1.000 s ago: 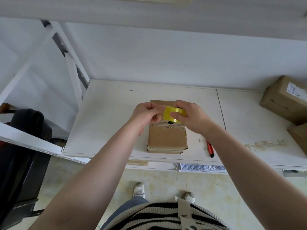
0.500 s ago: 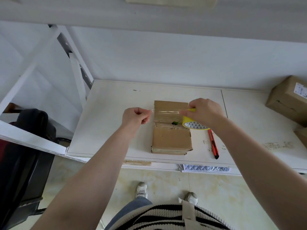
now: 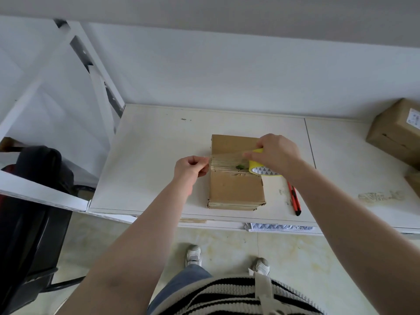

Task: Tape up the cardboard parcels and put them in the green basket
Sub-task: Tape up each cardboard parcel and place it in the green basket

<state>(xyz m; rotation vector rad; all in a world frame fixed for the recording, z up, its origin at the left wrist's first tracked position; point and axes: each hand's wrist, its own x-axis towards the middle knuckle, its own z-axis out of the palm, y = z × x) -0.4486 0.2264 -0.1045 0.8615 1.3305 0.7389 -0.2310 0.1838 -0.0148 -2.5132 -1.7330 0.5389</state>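
A flat brown cardboard parcel (image 3: 236, 189) lies on the white table (image 3: 154, 160), near its front edge. My right hand (image 3: 277, 153) grips a yellow tape roll (image 3: 261, 169) at the parcel's right side. My left hand (image 3: 192, 165) pinches the free end of the clear tape strip (image 3: 227, 153) just left of the parcel. The strip stretches across the parcel's middle seam, low over the cardboard. No green basket is in view.
A red and black utility knife (image 3: 295, 198) lies right of the parcel. Two more cardboard boxes (image 3: 395, 130) sit at the table's right end. A black chair (image 3: 29, 201) stands at the left, beside a white shelf frame (image 3: 95, 71).
My hands have drawn apart, pulling a strip of tape off the roll across the parcel. Since half a second ago the strip has come lower over the seam.
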